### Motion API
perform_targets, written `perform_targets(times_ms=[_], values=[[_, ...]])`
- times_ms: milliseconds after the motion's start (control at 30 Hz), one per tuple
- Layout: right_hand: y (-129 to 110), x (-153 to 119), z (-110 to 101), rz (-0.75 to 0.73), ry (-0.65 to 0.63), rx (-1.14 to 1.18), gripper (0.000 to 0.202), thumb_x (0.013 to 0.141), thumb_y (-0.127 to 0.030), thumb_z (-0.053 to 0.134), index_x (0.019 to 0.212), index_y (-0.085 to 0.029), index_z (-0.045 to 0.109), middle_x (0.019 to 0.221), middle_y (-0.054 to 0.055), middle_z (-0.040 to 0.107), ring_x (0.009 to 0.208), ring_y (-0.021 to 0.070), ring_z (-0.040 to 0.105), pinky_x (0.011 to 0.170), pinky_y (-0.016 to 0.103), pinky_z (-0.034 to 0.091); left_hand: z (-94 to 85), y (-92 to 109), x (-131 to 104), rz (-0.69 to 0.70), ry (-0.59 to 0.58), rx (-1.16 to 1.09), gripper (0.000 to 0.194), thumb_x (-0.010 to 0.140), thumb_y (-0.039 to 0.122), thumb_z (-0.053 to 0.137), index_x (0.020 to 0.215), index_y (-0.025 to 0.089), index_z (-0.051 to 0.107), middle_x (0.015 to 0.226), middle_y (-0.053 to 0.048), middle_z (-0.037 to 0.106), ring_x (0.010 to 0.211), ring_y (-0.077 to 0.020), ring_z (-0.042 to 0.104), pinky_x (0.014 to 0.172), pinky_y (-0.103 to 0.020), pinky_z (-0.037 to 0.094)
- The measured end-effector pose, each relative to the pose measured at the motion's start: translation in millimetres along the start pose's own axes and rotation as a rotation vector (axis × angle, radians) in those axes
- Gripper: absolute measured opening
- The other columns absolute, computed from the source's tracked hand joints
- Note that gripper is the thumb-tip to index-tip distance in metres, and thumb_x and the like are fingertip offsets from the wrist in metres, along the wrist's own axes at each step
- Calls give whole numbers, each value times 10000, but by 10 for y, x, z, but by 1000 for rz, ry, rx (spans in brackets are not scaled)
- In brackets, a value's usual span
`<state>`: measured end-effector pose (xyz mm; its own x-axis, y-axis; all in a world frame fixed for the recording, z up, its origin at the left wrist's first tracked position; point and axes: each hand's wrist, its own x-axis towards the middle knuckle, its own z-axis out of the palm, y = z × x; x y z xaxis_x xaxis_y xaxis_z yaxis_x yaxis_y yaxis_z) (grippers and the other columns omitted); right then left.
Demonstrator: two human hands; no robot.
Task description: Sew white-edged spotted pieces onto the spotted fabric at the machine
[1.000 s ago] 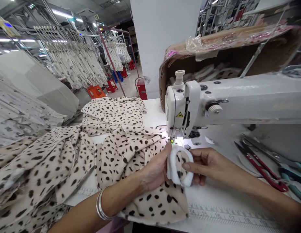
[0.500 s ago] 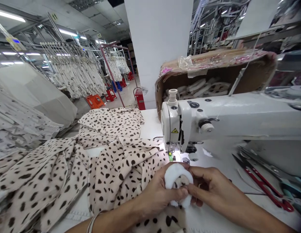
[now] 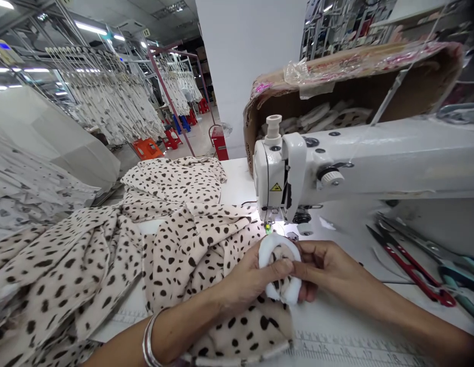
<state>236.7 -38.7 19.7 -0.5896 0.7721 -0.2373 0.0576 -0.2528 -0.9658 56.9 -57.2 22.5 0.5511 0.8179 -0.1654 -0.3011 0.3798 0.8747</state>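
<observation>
A small rounded piece with a fluffy white rim (image 3: 264, 253) and a spotted middle is held up in front of the sewing machine (image 3: 277, 173). My left hand (image 3: 246, 278) grips its left side, thumb pressed on the spotted middle. From the right, my right hand (image 3: 321, 262) pinches the same piece between thumb and fingers. Pale pink fabric with dark spots (image 3: 199, 250) lies beside and under my left forearm. The piece is just below the lit needle area, apart from the presser foot.
Red-handled scissors (image 3: 413, 270) and teal-handled scissors (image 3: 451, 275) lie at the right. Behind the machine, an open cardboard box (image 3: 248, 122) holds white pieces. More spotted fabric (image 3: 57, 275) covers the left, and a ruler scale (image 3: 347, 349) runs along the front.
The view has shifted slightly. Both hands and the held piece sit a little higher in view, and the piece's white rim now shows as a fuller ring.
</observation>
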Motion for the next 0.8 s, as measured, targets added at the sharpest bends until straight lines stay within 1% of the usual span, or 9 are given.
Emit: perform_targets(times_ms=[133, 233, 300, 433, 533, 633, 700, 733, 800], values=[[4, -4, -2, 10, -6, 10, 405, 793, -534, 741, 939, -159, 695, 690, 32, 710, 536, 132, 637, 525, 230, 517, -15, -7, -7, -77, 3, -62, 337, 868, 432, 699, 986, 122, 641, 737, -75, 679, 661, -176, 669, 632, -287, 553], [14, 12, -28, 32, 28, -2, 376, 773, -529, 760, 864, -171, 692, 658, 14, 697, 492, 119, 609, 485, 222, 494, -30, -14, -2, -176, 5, -113, 395, 868, 473, 686, 1017, 108, 664, 780, -111, 705, 707, -225, 715, 665, -360, 600], [16, 20, -44, 50, 35, -1, 369, 762, -529, 769, 829, -176, 686, 633, 6, 688, 483, 116, 604, 477, 217, 489, -43, -17, 4, -212, 14, -143, 418, 853, 480, 702, 1037, 107, 661, 795, -121, 715, 721, -241, 728, 672, -378, 611], [0, 28, -26, 62, 18, 0, 362, 776, -530, 754, 818, -178, 680, 628, 10, 691, 481, 112, 603, 496, 216, 497, -62, -12, 8, -234, 4, -191, 435, 865, 460, 698, 1098, 97, 639, 789, -131, 724, 737, -258, 743, 702, -398, 615], [-20, 23, -13, 60, 12, 0, 380, 773, -543, 747, 834, -176, 673, 625, 12, 684, 480, 116, 594, 496, 226, 491, -57, 7, -6, -246, -8, -172, 418, 903, 435, 658, 1118, 78, 628, 821, -147, 724, 794, -269, 745, 750, -412, 607], [-40, -9, -115, 50, -17, -68, 398, 810, -557, 700, 899, -170, 676, 675, 32, 688, 510, 122, 586, 492, 234, 465, -41, 32, -26, -231, 33, -141, 384, 904, 387, 671, 1150, 98, 613, 936, -155, 723, 873, -257, 730, 781, -394, 596], [-57, -39, -266, 58, 32, -183, 411, 811, -568, 685, 944, -180, 685, 709, 31, 671, 516, 118, 547, 463, 234, 414, -35, 43, -33, -221, 84, -148, 379, 896, 361, 688, 1187, 138, 593, 1039, -151, 713, 921, -246, 715, 791, -382, 587], [-67, -53, -355, 61, 101, -276, 419, 800, -585, 679, 944, -191, 691, 706, 27, 653, 512, 119, 522, 447, 240, 384, -34, 47, -33, -218, 105, -160, 376, 899, 367, 684, 1186, 143, 591, 1057, -153, 710, 932, -245, 711, 796, -377, 580], [-86, -67, -522, 45, 292, -494, 433, 778, -630, 653, 888, -214, 698, 673, 27, 611, 536, 148, 508, 460, 271, 359, -35, 56, -28, -196, 156, -186, 354, 909, 400, 664, 1125, 125, 608, 1014, -156, 716, 908, -242, 711, 800, -365, 565]])
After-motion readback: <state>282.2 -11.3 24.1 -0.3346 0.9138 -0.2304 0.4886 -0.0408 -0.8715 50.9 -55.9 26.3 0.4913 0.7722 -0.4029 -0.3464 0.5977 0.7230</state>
